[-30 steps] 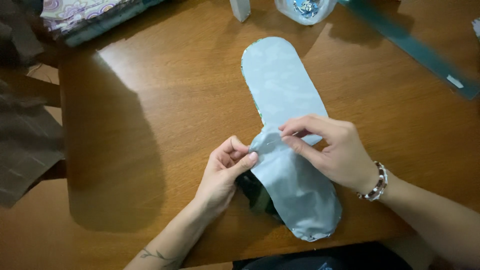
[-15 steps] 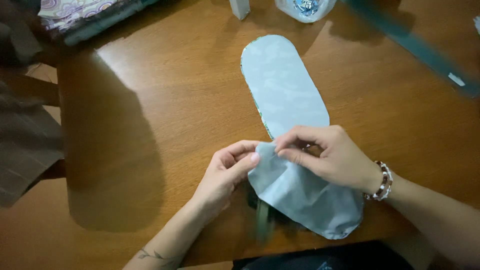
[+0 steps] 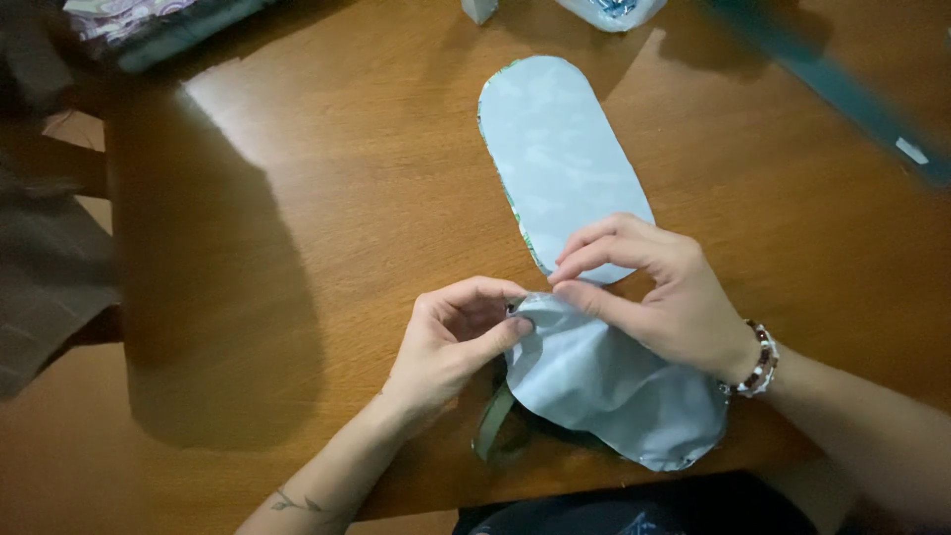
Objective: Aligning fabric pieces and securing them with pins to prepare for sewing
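Both hands, left hand (image 3: 451,342) and right hand (image 3: 654,292), are pinching the long pale-blue oval fabric piece (image 3: 565,168) at its fold, best keeping edges aligned just beside fingertips.

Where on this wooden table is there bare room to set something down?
Bare wood lies left of the pale blue fabric piece and the left hand, and right of the right hand. The far edge is crowded: folded fabrics, a ruler.

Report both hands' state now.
Left hand: closed, pinching the pale blue fabric piece at its edge.
Right hand: closed, pinching the same fabric.
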